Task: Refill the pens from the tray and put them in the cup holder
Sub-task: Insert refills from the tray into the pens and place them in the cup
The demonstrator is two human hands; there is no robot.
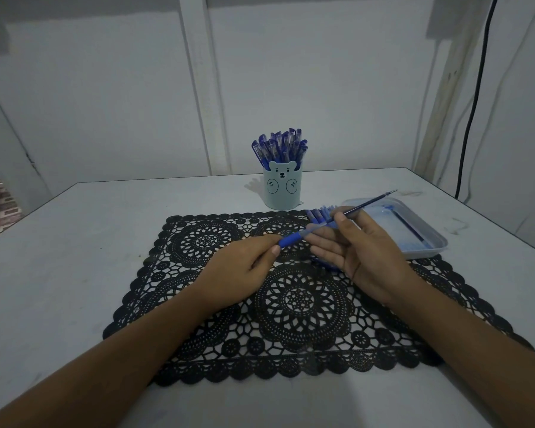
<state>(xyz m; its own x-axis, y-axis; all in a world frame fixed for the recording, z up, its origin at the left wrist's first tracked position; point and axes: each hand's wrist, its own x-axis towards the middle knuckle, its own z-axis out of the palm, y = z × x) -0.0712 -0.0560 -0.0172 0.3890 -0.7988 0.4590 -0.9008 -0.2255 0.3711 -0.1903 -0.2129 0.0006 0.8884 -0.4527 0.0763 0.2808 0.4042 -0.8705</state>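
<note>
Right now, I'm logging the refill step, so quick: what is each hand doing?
Left hand: fingers grip the pen barrel.
Right hand: thumb and fingers pinch the refill.

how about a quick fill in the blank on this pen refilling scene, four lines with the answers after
1. The cup holder shows a ___ face on its front.
2. The left hand pinches the pen barrel by its ___ grip.
3. The tray lies to the ___ of the cup holder.
4. The lace mat under both hands is ___ in colour.

Missing words: bear; blue; right; black
</note>
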